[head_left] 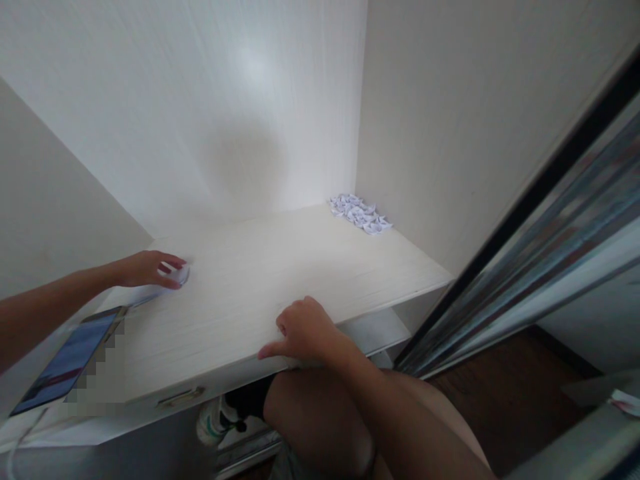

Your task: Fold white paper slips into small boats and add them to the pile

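On the left of the white shelf, my left hand (pixel 149 269) has its thumb and fingers round a small piece of white paper (pixel 184 274). More white paper (pixel 137 295) lies flat beneath that hand. My right hand (pixel 304 328) rests at the shelf's front edge, its fingers curled in and its thumb pointing left. Nothing shows in it. A pile of small folded white papers (pixel 359 214) sits in the back right corner, away from both hands.
A phone or tablet (pixel 70 360) lies at the shelf's left front, with a cable (pixel 25 437) near it. Walls enclose the white shelf (pixel 250 287). A drawer handle (pixel 180 397) is on its front. My leg (pixel 320 413) is below, and a dark-framed sliding door (pixel 500 240) stands right.
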A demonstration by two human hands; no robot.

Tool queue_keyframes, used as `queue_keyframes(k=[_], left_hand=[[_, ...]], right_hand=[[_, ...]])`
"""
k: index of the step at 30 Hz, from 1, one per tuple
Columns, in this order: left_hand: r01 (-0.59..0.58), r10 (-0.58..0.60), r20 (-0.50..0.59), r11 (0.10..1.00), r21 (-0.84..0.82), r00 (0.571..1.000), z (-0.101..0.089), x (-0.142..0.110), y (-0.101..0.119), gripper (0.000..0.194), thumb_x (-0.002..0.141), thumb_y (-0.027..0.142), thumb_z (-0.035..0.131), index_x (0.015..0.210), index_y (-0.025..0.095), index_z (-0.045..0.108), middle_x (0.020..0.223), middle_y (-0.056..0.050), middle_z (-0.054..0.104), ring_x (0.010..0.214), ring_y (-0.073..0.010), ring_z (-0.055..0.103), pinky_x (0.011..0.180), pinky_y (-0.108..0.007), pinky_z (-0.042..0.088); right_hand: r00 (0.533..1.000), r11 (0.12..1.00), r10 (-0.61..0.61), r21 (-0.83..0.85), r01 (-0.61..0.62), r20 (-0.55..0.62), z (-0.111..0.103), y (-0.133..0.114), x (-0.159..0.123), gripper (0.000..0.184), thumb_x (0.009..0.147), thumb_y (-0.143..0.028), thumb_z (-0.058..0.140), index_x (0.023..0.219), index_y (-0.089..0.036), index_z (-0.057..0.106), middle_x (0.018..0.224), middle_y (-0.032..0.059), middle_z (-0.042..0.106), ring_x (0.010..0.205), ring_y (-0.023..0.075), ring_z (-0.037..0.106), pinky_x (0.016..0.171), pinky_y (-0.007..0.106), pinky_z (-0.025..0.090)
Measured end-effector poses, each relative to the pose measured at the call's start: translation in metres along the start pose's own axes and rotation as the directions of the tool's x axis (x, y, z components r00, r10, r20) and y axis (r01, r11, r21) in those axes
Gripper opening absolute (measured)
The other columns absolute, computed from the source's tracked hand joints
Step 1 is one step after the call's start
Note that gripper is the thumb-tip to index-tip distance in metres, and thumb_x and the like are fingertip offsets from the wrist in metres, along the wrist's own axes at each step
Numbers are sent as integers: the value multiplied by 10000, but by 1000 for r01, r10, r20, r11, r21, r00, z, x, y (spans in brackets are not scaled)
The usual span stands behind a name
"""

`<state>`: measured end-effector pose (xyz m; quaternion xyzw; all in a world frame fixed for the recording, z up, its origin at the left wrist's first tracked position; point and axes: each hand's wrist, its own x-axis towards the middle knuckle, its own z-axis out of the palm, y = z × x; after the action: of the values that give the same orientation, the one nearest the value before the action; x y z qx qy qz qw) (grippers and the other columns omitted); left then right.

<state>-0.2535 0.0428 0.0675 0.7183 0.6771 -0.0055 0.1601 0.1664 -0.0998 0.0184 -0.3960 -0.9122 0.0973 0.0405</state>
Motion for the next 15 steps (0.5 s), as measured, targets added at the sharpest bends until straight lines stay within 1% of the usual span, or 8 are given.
queue_keyframes(k=[4,8,10,13,15], left_hand=[[12,-12,-5,1000,-18,1000,2,3,-1,783,375,666,860,1014,226,749,1092,-44,812,927,-272,750,836,-299,523],[14,-13,-4,1000,9,1000,-1,1,2,794,359,648,872,1005,202,750,1012,-31,820,913,-268,747,822,-292,519],[13,-13,-6,999,41,1000,-5,-1,4,801,375,620,875,1034,182,747,992,-42,818,929,-281,744,835,-304,518],[-4,4,0,997,83,1000,-11,-4,5,782,479,610,840,1121,175,740,1115,-78,797,1038,-285,721,898,-311,508],[-5,3,21,994,109,1000,-13,-5,4,788,506,601,825,1154,160,743,1137,-113,788,1056,-299,717,922,-322,504]], right_hand=[[1000,1000,-2,-16,2,-2,0,1,1,726,821,-832,540,841,-158,808,837,126,794,798,285,720,700,351,429],[1000,1000,8,-24,-8,-9,-1,1,0,735,823,-835,533,859,-158,817,833,131,792,774,272,707,667,337,401],[1000,1000,16,-22,-16,-23,-1,1,0,726,823,-831,539,852,-162,819,815,129,788,766,264,699,661,331,387],[999,1000,21,-20,-22,-41,-1,1,0,707,838,-808,548,817,-154,818,775,137,776,742,257,686,649,326,367],[998,1000,20,-18,-21,-56,0,2,1,696,839,-799,557,793,-153,813,742,132,768,716,252,677,633,325,348]])
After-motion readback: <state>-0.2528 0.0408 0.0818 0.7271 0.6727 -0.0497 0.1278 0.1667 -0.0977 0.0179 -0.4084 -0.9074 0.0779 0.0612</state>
